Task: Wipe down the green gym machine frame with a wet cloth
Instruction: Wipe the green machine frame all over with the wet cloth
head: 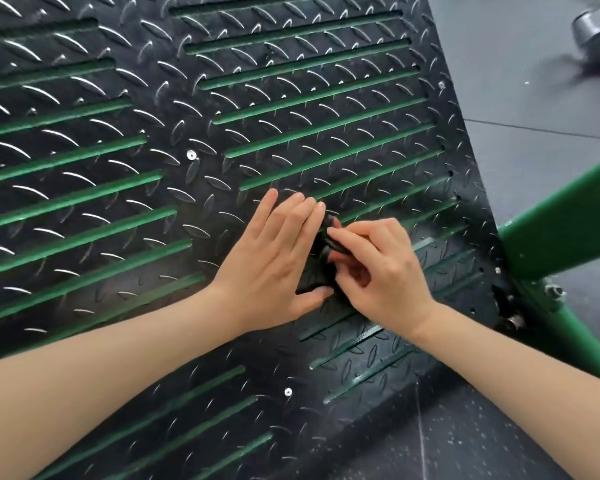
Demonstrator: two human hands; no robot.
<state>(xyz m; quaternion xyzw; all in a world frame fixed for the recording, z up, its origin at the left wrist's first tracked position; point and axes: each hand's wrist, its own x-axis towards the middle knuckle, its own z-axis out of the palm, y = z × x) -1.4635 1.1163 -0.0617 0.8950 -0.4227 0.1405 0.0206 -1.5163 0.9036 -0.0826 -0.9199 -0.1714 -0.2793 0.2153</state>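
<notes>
Cloth [321, 268], dark and bunched, sits between our two hands on the black tread-plate footboard [194, 188] of the machine, and we can make out only the folds that show in the gap between the fingers. Our left hand [274, 258] lies flat on the plate, its fingers [291, 216] straight and close together, with the thumb reaching under the cloth's lower edge. Our right hand [381, 271] is curled over the cloth from the other side; its forefinger and thumb pinch the upper folds just beside the left fingertips. Green slots [326, 129] run across the plate above and below the fingers. Well to the right of the right hand, a green frame tube [561, 220] meets the plate's edge.
</notes>
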